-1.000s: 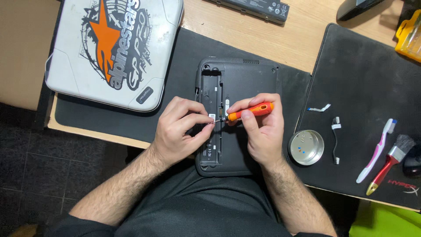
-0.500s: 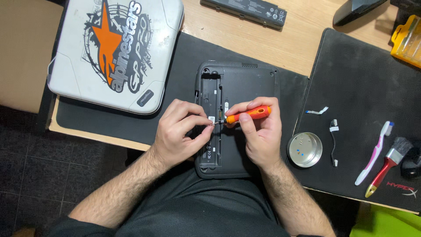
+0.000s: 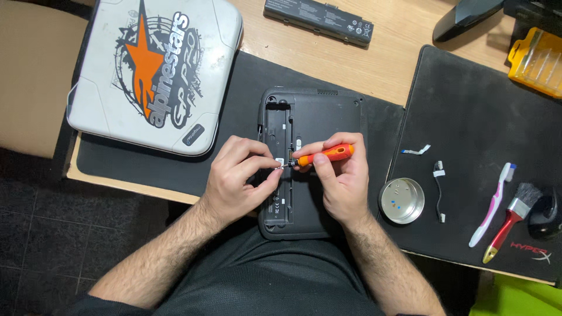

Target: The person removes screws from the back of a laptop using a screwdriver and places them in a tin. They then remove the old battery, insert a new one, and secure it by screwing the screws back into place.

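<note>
A small black laptop [image 3: 319, 114] lies upside down on a dark mat, its battery bay open. My right hand [image 3: 342, 181] grips an orange-handled screwdriver [image 3: 328, 154], held nearly level with its tip pointing left into the bay. My left hand [image 3: 237, 178] rests on the laptop's left edge, thumb and forefinger pinched at the screwdriver's tip. Whether a screw sits between those fingers is too small to see.
A white laptop with a star graphic [image 3: 155, 73] lies at the upper left, a black battery [image 3: 318, 20] at the top. Right of the laptop: a round metal tin [image 3: 401, 201], two small cables [image 3: 438, 190], a pink toothbrush [image 3: 492, 205], a red brush [image 3: 509, 219], a yellow case [image 3: 538, 61].
Both hands have stayed at the same spot over the battery bay. The screwdriver's angle has shifted only slightly; the camera view has moved a little.
</note>
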